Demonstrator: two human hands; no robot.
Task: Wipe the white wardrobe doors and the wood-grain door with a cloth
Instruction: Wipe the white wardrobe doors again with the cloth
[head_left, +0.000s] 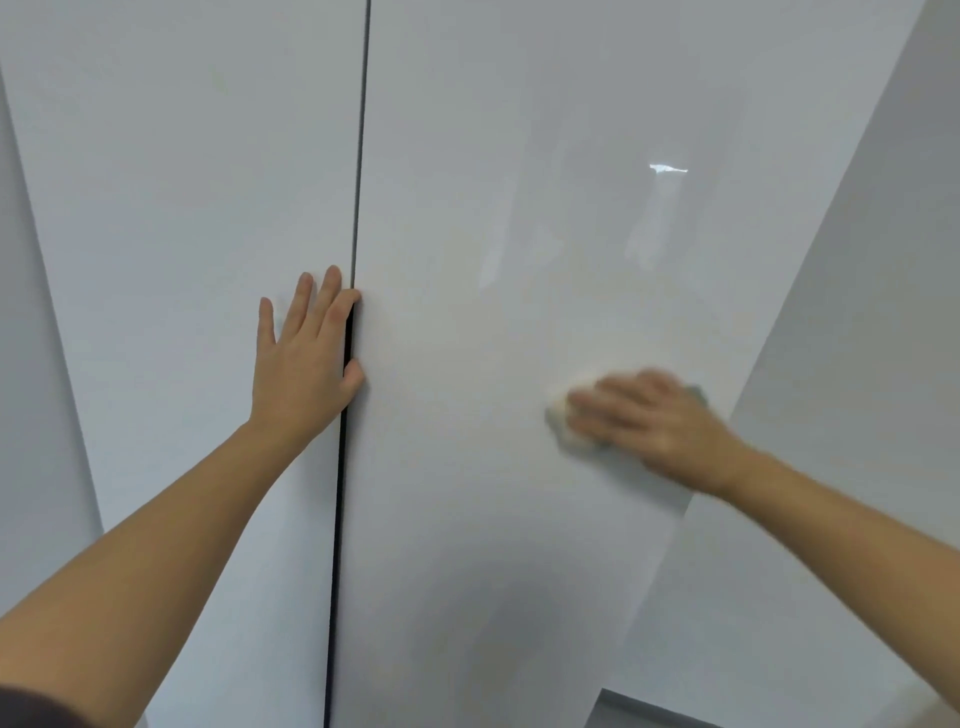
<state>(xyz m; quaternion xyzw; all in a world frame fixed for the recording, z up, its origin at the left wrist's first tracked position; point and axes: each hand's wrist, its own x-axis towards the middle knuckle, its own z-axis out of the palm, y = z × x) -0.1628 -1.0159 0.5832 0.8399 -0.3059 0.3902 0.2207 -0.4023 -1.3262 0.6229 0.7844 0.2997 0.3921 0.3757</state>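
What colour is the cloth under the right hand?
The cloth is pale cream with a grey part, somewhat blurred, under the right hand; the head view shows it.

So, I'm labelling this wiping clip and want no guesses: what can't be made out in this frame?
Head view:
cloth: mostly under the right hand, both motion-blurred.
left hand: whether its thumb hooks the door gap unclear.
white wardrobe doors: tops and bottoms cut off by frame edges.
wood-grain door: out of view.
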